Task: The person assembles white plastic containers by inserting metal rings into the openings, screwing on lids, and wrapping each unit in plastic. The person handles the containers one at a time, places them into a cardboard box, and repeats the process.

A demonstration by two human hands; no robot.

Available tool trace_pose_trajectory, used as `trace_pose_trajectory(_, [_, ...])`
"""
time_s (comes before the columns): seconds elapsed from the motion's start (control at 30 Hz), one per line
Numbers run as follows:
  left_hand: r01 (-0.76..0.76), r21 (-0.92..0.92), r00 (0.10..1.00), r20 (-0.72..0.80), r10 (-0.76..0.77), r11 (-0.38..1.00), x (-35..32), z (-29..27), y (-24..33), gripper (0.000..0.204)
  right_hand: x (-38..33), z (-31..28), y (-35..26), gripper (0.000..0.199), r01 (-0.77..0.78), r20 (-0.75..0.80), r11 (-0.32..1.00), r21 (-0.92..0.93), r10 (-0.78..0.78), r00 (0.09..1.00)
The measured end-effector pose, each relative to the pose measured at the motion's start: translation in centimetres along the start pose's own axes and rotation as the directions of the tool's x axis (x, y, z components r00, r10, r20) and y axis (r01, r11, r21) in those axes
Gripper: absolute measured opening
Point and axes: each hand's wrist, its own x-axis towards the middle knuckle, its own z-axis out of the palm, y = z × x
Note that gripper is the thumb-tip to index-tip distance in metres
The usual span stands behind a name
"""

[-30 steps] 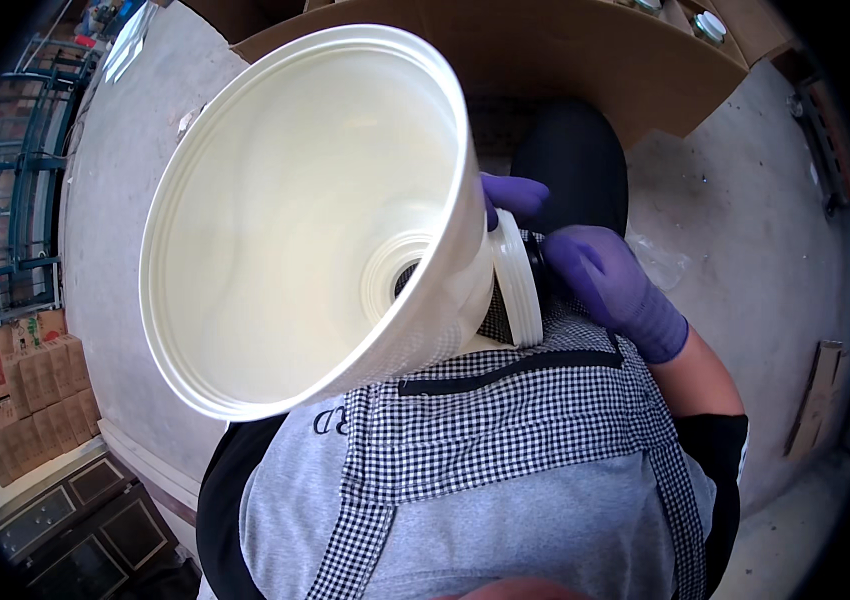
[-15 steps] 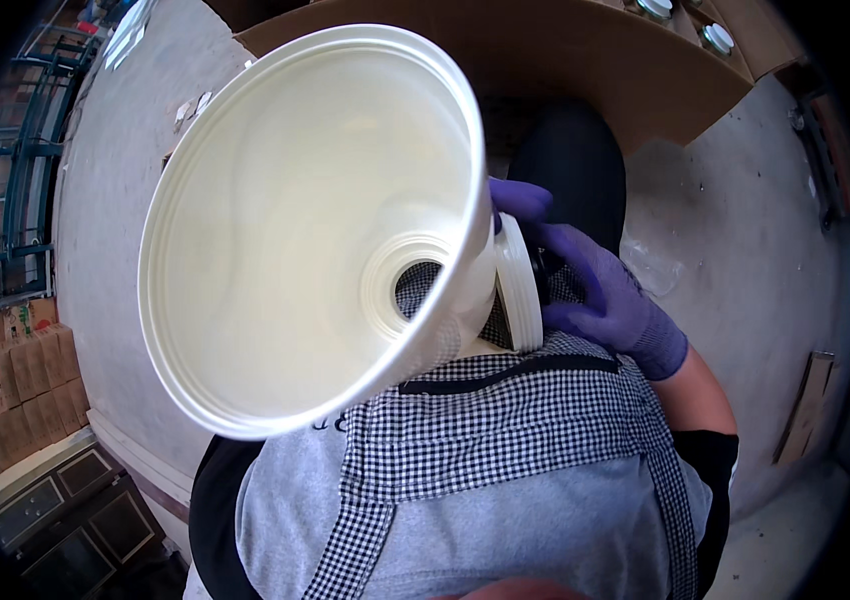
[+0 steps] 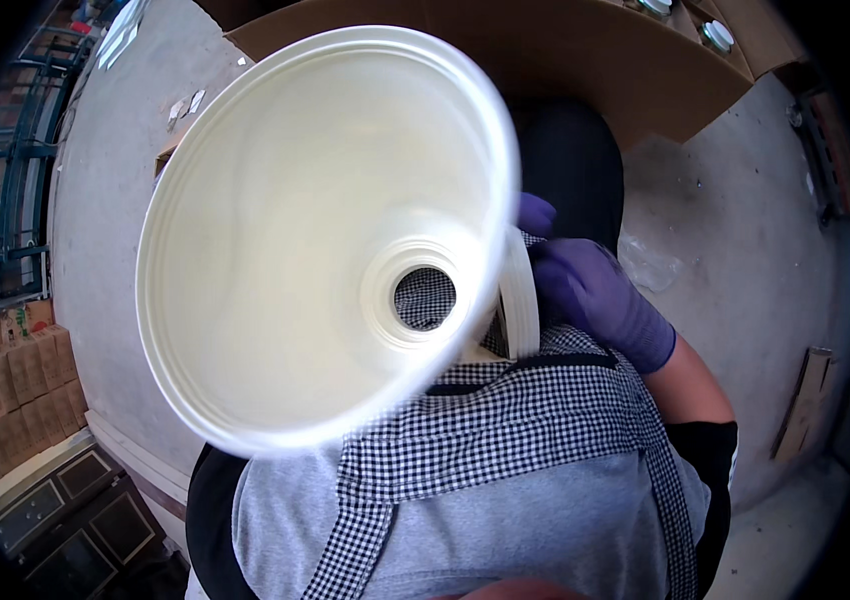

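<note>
A large cream-white funnel-shaped piece [image 3: 265,250] is tilted with its wide mouth up, in front of my body. Through the round hole at its narrow end I see my checked apron [image 3: 485,455]. Beside it on the right stands a cream ridged ring [image 3: 520,300], partly hidden by the funnel's rim. My right hand [image 3: 595,300], in a purple glove, is closed with curled fingers next to this ring; what it holds is hidden. Purple fingertips [image 3: 536,214] show past the funnel's edge, seemingly of my left hand, whose remainder is behind the funnel.
An open cardboard box [image 3: 585,65] with lidded jars [image 3: 716,37] stands ahead. Brown cartons [image 3: 20,370] are stacked at left, near dark panelled furniture [image 3: 75,510] and a blue metal rack [image 3: 15,190]. On the floor at right lie clear plastic [image 3: 650,262] and a wooden piece [image 3: 803,405].
The funnel's right rim has shifted right and its lower rim slightly down, so its hole shows more fully. My right hand's fingers have curled in from a more spread pose.
</note>
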Motion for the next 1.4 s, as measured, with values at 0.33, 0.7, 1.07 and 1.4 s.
trace_pose_trajectory(0.33, [0.177,-0.004,0.983,-0.044,-0.177,0.984,3.8,-4.4,1.7,0.045,2.9,-1.2,-4.3,0.072,-0.257,-0.21,0.954,0.153,0.286,0.935])
trace_pose_trajectory(0.7, [0.301,-0.039,0.926,-0.226,-0.302,0.953,5.9,-12.1,4.8,0.044,17.6,-26.9,10.4,0.047,-0.397,-0.35,0.918,-0.015,0.367,0.862])
trace_pose_trajectory(1.07, [0.391,-0.408,0.86,-0.159,-0.486,0.825,3.8,-17.6,1.3,0.043,49.2,-24.3,10.1,0.06,-0.231,-0.126,0.519,-0.823,0.229,0.965])
trace_pose_trajectory(1.4, [0.287,-0.554,0.853,-0.223,-0.472,0.782,3.3,-19.3,0.2,0.049,50.4,-29.9,9.9,0.053,-0.285,-0.31,0.709,-0.645,0.097,0.946])
